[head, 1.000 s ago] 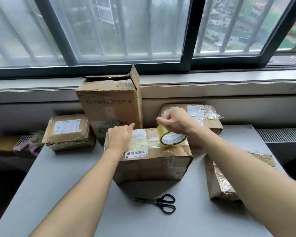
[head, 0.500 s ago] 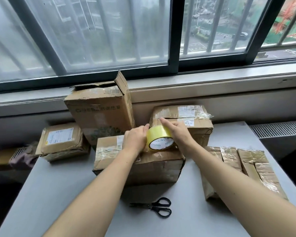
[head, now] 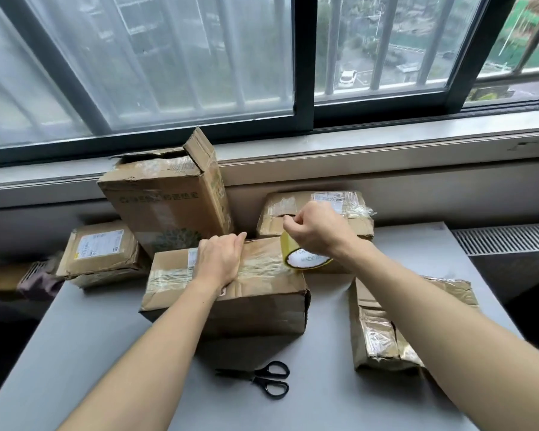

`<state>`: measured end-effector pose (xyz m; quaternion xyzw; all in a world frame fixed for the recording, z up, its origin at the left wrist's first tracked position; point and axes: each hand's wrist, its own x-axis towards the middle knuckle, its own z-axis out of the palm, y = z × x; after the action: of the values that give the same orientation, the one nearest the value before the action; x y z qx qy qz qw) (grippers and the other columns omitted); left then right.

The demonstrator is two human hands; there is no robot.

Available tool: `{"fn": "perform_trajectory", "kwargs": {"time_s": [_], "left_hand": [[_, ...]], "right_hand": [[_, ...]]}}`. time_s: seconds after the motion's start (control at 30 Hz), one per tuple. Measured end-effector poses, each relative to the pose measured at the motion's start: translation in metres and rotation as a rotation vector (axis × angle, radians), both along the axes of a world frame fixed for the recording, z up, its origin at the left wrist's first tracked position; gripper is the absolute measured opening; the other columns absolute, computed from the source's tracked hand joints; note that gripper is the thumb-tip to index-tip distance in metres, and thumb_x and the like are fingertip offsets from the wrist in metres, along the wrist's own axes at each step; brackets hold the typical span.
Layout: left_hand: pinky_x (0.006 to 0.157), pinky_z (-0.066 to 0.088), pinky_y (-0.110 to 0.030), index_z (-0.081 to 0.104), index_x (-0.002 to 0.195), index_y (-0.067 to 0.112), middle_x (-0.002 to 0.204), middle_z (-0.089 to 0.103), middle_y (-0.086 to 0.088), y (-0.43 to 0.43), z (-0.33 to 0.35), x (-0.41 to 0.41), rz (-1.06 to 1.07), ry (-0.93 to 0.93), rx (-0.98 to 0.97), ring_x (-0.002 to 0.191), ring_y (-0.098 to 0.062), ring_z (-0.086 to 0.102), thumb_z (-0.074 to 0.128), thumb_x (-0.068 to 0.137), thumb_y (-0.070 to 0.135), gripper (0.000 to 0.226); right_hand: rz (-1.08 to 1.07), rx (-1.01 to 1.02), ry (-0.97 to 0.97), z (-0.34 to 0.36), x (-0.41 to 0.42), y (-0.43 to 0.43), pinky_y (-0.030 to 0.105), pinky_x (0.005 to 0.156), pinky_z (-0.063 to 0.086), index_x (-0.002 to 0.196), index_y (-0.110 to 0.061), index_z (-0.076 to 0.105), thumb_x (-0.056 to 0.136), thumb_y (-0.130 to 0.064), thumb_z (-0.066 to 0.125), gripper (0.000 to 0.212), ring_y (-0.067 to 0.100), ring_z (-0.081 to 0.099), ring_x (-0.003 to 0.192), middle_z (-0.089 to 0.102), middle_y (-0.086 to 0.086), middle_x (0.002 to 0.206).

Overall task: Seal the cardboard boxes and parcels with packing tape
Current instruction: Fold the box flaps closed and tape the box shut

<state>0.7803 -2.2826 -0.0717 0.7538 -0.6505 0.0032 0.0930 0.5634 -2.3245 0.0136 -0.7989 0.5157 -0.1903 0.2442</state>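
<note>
A brown cardboard box (head: 262, 303) lies in the middle of the grey table (head: 106, 353), with old tape across its top. My left hand (head: 220, 259) rests flat on the box top, fingers straight, pressing the tape strip. My right hand (head: 316, 230) grips a yellowish roll of packing tape (head: 304, 259) at the box's right top edge, fingers curled over the roll. A stretch of tape runs from the roll toward my left hand. Black scissors (head: 263, 379) lie on the table in front of the box.
A tall box (head: 168, 206) with a raised flap stands behind. A labelled parcel (head: 101, 253) lies at the left, a taped box (head: 280, 213) behind my right hand, and a crumpled taped parcel (head: 383, 331) at the right. Window sill and radiator grille (head: 507, 237) border the table.
My right hand has moved the tape roll to the right, off the middle of the box top to its right edge. My left hand now lies flat on the tape strip.
</note>
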Motion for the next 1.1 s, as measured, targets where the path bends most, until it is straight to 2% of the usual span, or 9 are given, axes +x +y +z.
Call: {"fn": "perform_trajectory", "kwargs": {"time_s": [0.23, 0.33, 0.53, 0.63, 0.7, 0.8, 0.9, 1.0, 1.1], "left_hand": [[0.086, 0.037, -0.046, 0.05, 0.072, 0.022, 0.084, 0.069, -0.009, 0.003, -0.002, 0.002, 0.009, 0.04, -0.045, 0.091, -0.037, 0.06, 0.026, 0.107, 0.041, 0.047], [0.086, 0.038, -0.046, 0.049, 0.07, 0.021, 0.079, 0.068, -0.007, 0.004, -0.003, 0.003, -0.004, 0.067, -0.064, 0.087, -0.035, 0.06, 0.027, 0.107, 0.04, 0.047], [0.084, 0.034, -0.044, 0.051, 0.071, 0.022, 0.082, 0.066, -0.004, 0.005, -0.002, 0.0, -0.037, 0.073, -0.064, 0.089, -0.032, 0.059, 0.029, 0.106, 0.041, 0.045], [0.095, 0.026, -0.04, 0.061, 0.112, 0.029, 0.113, 0.062, 0.004, 0.007, 0.007, -0.013, -0.163, 0.17, 0.024, 0.111, -0.02, 0.053, 0.025, 0.098, 0.061, 0.05], [0.108, 0.016, -0.039, 0.041, 0.141, 0.037, 0.14, 0.046, 0.006, 0.01, 0.016, -0.032, -0.341, 0.158, 0.178, 0.131, -0.015, 0.037, 0.017, 0.082, 0.081, 0.078], [0.119, 0.001, -0.054, 0.012, 0.152, 0.047, 0.158, 0.017, -0.002, 0.014, 0.024, -0.059, -0.467, 0.03, 0.381, 0.148, -0.019, 0.009, 0.038, 0.066, 0.095, 0.102], [0.117, -0.004, -0.064, 0.003, 0.154, 0.045, 0.16, 0.008, -0.005, 0.005, 0.027, -0.069, -0.504, -0.038, 0.489, 0.149, -0.024, 0.002, 0.057, 0.057, 0.093, 0.121], [0.116, 0.009, -0.061, 0.011, 0.154, 0.034, 0.153, 0.02, -0.011, 0.004, 0.031, -0.072, -0.538, -0.095, 0.465, 0.145, -0.03, 0.015, 0.07, 0.06, 0.077, 0.119], [0.113, 0.023, -0.05, 0.03, 0.147, 0.032, 0.141, 0.034, -0.009, 0.006, 0.041, -0.06, -0.567, -0.033, 0.376, 0.134, -0.029, 0.029, 0.068, 0.056, 0.072, 0.107]], "right_hand": [[0.059, -0.155, 0.398, -0.023, -0.023, -0.005, 0.029, 0.056, 0.037, 0.057, -0.011, 0.047, 0.088, -0.033, 0.05, 0.037, 0.03, 0.053, 0.063, 0.047, 0.003, 0.059], [0.001, -0.132, 0.371, -0.055, -0.026, 0.004, 0.031, 0.059, 0.036, 0.06, -0.009, 0.053, 0.095, -0.036, 0.043, 0.045, 0.032, 0.059, 0.071, 0.054, 0.004, 0.063], [-0.191, -0.05, 0.221, -0.092, -0.01, 0.008, 0.037, 0.075, 0.044, 0.081, -0.005, 0.071, 0.098, -0.035, 0.041, 0.046, 0.039, 0.063, 0.096, 0.071, 0.02, 0.096], [-0.247, -0.076, 0.196, -0.094, -0.007, 0.012, 0.037, 0.07, 0.042, 0.076, -0.005, 0.071, 0.099, -0.033, 0.041, 0.047, 0.038, 0.065, 0.092, 0.073, 0.017, 0.088], [-0.282, -0.111, 0.215, -0.094, -0.005, 0.016, 0.039, 0.077, 0.045, 0.079, -0.007, 0.073, 0.099, -0.035, 0.041, 0.047, 0.038, 0.064, 0.094, 0.073, 0.016, 0.091], [-0.309, -0.065, 0.251, -0.09, -0.003, 0.022, 0.043, 0.088, 0.044, 0.092, -0.012, 0.076, 0.102, -0.039, 0.039, 0.047, 0.035, 0.057, 0.108, 0.069, 0.012, 0.108], [-0.349, 0.023, 0.2, -0.085, -0.005, 0.027, 0.044, 0.094, 0.043, 0.101, -0.013, 0.075, 0.102, -0.038, 0.037, 0.045, 0.032, 0.05, 0.115, 0.063, 0.012, 0.116], [-0.357, 0.058, 0.155, -0.084, -0.005, 0.03, 0.042, 0.092, 0.046, 0.086, -0.012, 0.073, 0.102, -0.041, 0.04, 0.047, 0.032, 0.053, 0.107, 0.065, 0.013, 0.104], [-0.418, 0.116, -0.009, -0.073, -0.011, 0.029, 0.033, 0.06, 0.039, 0.05, -0.016, 0.049, 0.097, -0.047, 0.051, 0.056, 0.023, 0.053, 0.063, 0.054, -0.001, 0.055]]}}
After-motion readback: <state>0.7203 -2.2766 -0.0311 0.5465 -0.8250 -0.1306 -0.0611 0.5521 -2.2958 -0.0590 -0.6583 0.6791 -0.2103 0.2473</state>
